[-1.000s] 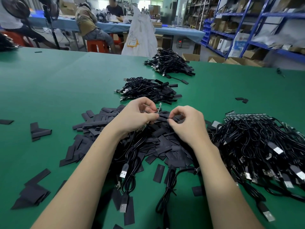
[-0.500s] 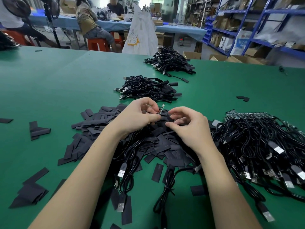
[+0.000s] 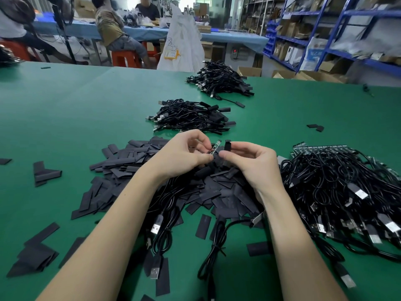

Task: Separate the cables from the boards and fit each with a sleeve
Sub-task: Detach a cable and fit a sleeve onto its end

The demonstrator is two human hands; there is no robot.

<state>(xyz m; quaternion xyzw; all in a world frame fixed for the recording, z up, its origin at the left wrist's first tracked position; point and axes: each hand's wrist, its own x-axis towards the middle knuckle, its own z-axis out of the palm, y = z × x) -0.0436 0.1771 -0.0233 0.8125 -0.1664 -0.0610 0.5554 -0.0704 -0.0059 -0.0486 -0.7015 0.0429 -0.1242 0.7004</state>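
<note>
Since a moment ago we have lifted a sleeve [image 3: 227,146] off the pile [image 3: 138,161] on the desk [image 3: 65,109]. Our left hand [image 3: 184,154] pinches the small board [image 3: 214,148] on its cable end, tip up; our right hand [image 3: 253,161] pinches the sleeve just beside it. Best to hold the sleeve mouth open, line it up squarely — then slide.

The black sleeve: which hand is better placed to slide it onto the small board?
The right hand. It already pinches the black sleeve upright, just beside the tip of the small board, which the left hand holds steady.
</note>
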